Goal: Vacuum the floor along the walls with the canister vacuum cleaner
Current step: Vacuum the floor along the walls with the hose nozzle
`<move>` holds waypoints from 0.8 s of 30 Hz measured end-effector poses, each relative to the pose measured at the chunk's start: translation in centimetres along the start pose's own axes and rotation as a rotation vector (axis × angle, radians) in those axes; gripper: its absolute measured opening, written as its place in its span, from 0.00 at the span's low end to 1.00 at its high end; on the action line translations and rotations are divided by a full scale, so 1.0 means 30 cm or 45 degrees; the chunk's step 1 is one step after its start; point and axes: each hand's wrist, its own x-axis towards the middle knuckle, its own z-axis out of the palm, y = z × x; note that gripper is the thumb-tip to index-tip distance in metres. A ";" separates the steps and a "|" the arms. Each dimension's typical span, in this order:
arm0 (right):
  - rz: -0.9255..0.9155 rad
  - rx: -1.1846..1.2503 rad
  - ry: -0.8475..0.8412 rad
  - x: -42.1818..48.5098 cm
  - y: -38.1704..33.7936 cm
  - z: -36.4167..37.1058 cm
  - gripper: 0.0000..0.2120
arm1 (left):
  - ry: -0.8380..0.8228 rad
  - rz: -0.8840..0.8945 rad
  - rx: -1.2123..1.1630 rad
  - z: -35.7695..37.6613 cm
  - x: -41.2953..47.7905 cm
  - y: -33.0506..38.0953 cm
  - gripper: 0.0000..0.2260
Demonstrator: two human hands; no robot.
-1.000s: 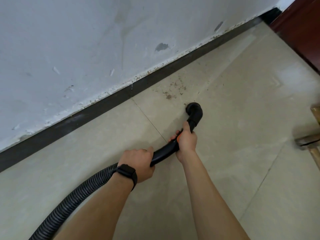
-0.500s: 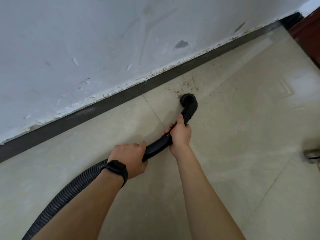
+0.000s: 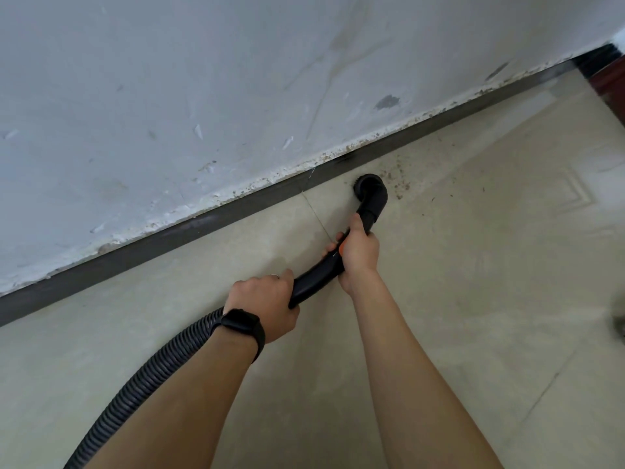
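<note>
"Gripping what?"
"Left hand point(image 3: 267, 302) and right hand point(image 3: 358, 252) both clench the black curved plastic vacuum wand point(image 3: 314, 278)."
"Where's its nozzle point(image 3: 370, 193)?"
"Centre frame, on beige tiled floor point(image 3: 473, 299), beside brown crumbs point(image 3: 395, 184) near the dark baseboard point(image 3: 203, 228)."

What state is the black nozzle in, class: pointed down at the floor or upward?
Pointed down: the nozzle curves over, its mouth facing the floor beside debris. Contact cannot be told.
</note>
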 end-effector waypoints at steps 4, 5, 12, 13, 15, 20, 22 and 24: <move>-0.014 -0.026 -0.008 0.000 -0.011 0.026 0.10 | 0.022 -0.019 -0.017 -0.010 0.000 -0.014 0.11; -0.015 -0.031 -0.013 -0.002 -0.010 0.032 0.10 | 0.017 -0.024 -0.025 -0.012 -0.004 -0.019 0.11; -0.007 -0.052 -0.063 -0.020 0.022 0.097 0.10 | 0.000 -0.087 -0.065 -0.027 -0.043 -0.085 0.10; -0.006 -0.053 -0.063 -0.024 0.027 0.102 0.10 | -0.004 -0.087 -0.063 -0.031 -0.049 -0.092 0.10; 0.001 -0.057 -0.064 -0.031 0.039 0.107 0.10 | -0.008 -0.089 -0.061 -0.035 -0.064 -0.101 0.09; 0.012 -0.067 -0.080 -0.072 0.106 0.142 0.12 | -0.011 -0.127 -0.070 -0.028 -0.133 -0.151 0.09; 0.010 -0.080 -0.072 -0.108 0.139 0.165 0.12 | -0.022 -0.162 -0.049 -0.028 -0.172 -0.185 0.08; 0.034 -0.080 -0.094 -0.151 0.172 0.189 0.11 | -0.054 -0.191 -0.025 -0.033 -0.215 -0.225 0.08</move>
